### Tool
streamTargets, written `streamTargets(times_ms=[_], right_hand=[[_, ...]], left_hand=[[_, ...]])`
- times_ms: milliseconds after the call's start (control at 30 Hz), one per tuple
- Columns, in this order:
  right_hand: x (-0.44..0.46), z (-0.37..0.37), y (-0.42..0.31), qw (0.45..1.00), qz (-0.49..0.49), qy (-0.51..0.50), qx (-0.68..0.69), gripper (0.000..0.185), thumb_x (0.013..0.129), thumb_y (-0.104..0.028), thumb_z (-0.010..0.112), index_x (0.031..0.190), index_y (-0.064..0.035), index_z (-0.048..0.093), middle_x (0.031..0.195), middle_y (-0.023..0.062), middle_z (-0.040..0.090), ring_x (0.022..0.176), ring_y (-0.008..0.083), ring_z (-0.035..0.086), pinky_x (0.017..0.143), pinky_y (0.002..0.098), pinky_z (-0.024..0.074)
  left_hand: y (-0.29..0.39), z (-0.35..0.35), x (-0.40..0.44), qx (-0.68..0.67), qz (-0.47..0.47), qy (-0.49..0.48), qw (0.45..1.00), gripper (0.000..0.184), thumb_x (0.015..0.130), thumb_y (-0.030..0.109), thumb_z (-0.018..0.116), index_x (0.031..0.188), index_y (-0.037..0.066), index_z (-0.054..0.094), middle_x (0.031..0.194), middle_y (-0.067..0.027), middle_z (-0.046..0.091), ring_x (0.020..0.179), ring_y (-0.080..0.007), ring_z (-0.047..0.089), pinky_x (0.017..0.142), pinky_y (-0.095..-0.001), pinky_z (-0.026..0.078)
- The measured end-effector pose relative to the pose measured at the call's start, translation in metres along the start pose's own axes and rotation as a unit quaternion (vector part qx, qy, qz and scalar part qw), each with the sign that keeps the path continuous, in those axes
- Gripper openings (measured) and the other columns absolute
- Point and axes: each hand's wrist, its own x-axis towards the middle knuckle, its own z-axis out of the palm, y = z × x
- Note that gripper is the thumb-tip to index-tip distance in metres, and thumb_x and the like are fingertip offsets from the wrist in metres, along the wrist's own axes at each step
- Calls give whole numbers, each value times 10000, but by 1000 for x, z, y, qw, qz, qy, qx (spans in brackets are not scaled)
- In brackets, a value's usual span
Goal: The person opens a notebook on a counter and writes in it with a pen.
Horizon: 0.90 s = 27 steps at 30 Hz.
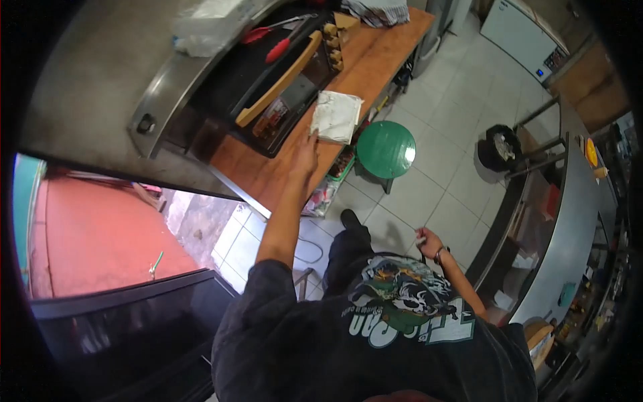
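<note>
A folded, stained white cloth (337, 117) is over the wooden counter, close to its front edge, in front of a black toaster oven (268, 94). My left hand (305, 155) reaches out to the cloth's near corner, fingers closed at its edge; the thumb is partly hidden. Low on the other side, near my hip, my right hand (431, 242) is closed with fingers curled. Something small and pale shows at its fingertips, too small to name. A dark band circles that wrist.
Red-tipped tongs (278, 50) lie on the oven. Beside the wooden counter (375, 60) stands a green round stool (386, 149). A black bin (499, 147) and a metal table (559, 228) are to the right, a white chest freezer (519, 40) beyond. A dark-screened appliance (127, 335) stands lower left.
</note>
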Motion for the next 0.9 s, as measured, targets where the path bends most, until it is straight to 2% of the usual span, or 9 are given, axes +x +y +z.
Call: streamTargets(times_ms=[100, 233, 267, 367, 433, 500, 700, 800, 900], right_hand=[[37, -25, -76, 998, 56, 1, 21, 482, 829, 35, 651, 1294, -68, 584, 1022, 61, 640, 895, 182, 646, 783, 318, 550], [111, -23, -76, 999, 10, 0, 33, 487, 844, 26, 657, 1314, -84, 590, 1038, 63, 651, 885, 177, 659, 794, 322, 565], [120, -33, -103, 997, 56, -16, 47, 470, 864, -105, 680, 1322, -88, 580, 1025, 100, 692, 892, 257, 698, 817, 391, 557], [180, -39, -138, 1000, -7, -22, 11, 570, 860, -134, 694, 1406, -65, 544, 1123, 125, 707, 992, 279, 702, 874, 377, 566], [242, -32, -138, 997, -45, -43, 41, 580, 909, -109, 720, 1447, -60, 509, 1209, 114, 676, 1013, 210, 678, 850, 345, 574], [282, -38, -171, 986, 2, -67, 154, 667, 939, -204, 740, 1516, -71, 433, 1317, 129, 628, 1068, 238, 668, 867, 413, 590], [357, -43, -260, 921, 139, -85, 355, 765, 1012, -432, 634, 1594, -65, 301, 1442, 127, 557, 1148, 282, 649, 791, 437, 631], [379, -27, -255, 923, 131, -137, 334, 784, 1035, -506, 549, 1608, -60, 254, 1474, 136, 538, 1174, 319, 648, 798, 441, 640], [349, -24, -274, 972, 76, -129, 183, 733, 1058, -462, 505, 1598, -39, 246, 1478, 209, 516, 1104, 361, 680, 725, 455, 659]], left_hand=[[-14, -10, 43, 1, 40, -68, 997, 755, 873, 62, 738, 1552, 104, 411, 1627, -209, 336, 1436, -418, 409, 1181, -455, 383], [-35, -9, 73, -33, 48, -139, 989, 653, 881, 114, 759, 1481, 70, 506, 1601, -223, 379, 1381, -422, 479, 1118, -430, 452], [-41, -3, 72, -35, 53, -152, 986, 653, 881, 114, 759, 1481, 70, 506, 1601, -223, 379, 1381, -422, 479, 1118, -430, 452], [-60, 11, 77, 5, 108, -140, 984, 573, 928, 144, 711, 1453, 19, 519, 1542, -231, 461, 1374, -423, 487, 1124, -447, 440], [-57, 9, 81, 11, 111, -144, 983, 567, 933, 152, 706, 1448, 6, 519, 1526, -240, 476, 1373, -428, 487, 1127, -449, 436], [-49, 10, 72, 17, 105, -147, 983, 563, 938, 160, 701, 1443, -7, 520, 1510, -250, 490, 1371, -433, 486, 1131, -452, 432], [27, 15, 44, -14, -33, -119, 992, 515, 938, 83, 638, 1425, -43, 526, 1373, -310, 579, 1265, -457, 559, 1087, -473, 462], [51, 50, 9, -42, -153, -1, 987, 493, 911, 18, 591, 1393, -74, 543, 1307, -312, 613, 1177, -465, 604, 1030, -487, 493], [86, 54, -25, -94, -300, 117, 942, 486, 884, 2, 576, 1359, -95, 558, 1247, -321, 633, 1130, -466, 621, 994, -508, 498]])
